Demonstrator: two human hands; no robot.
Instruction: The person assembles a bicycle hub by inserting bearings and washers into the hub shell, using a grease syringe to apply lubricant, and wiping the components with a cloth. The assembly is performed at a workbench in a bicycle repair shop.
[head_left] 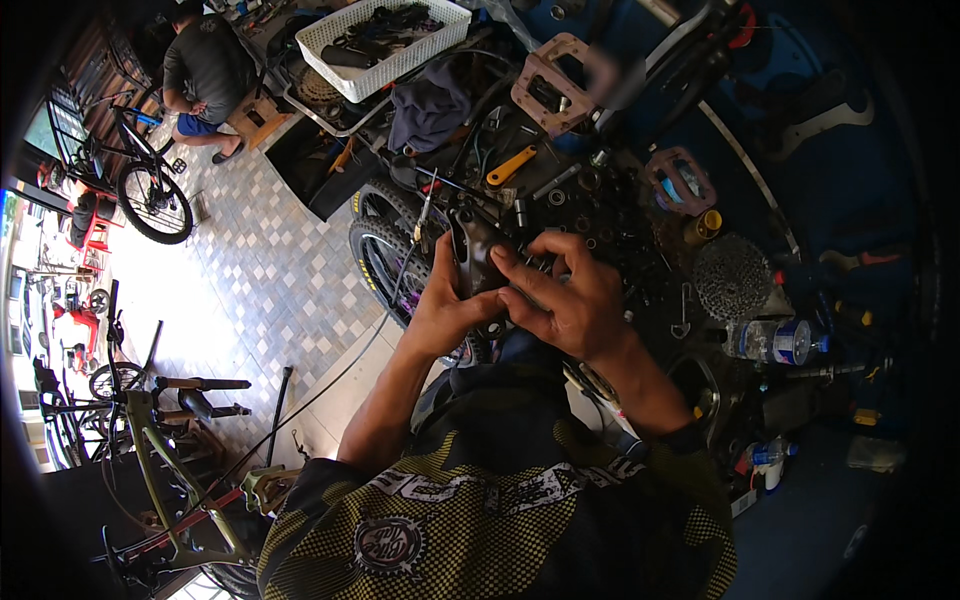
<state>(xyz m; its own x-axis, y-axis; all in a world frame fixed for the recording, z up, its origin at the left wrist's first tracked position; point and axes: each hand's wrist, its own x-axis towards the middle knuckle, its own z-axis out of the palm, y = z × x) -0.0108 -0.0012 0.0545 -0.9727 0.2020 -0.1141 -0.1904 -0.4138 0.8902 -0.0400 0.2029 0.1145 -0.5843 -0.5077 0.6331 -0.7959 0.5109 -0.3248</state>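
Both hands meet over the workbench, around a dark, glossy bike part whose exact kind I cannot make out. My left hand grips it from the left side, the thumb pressed along its lower end. From the right, my right hand presses thumb and index finger against the same part, its other fingers curled. Those fingers partly hide the part's right end. Just left of my left hand is a thin cable or hose with a brass-coloured fitting near its upper end.
Beyond my hands lie a yellow-handled tool, a grey cloth and a white basket of parts. Flat pedals, a cassette and a plastic bottle crowd the right. Bike wheels stand left; another person sits farther off.
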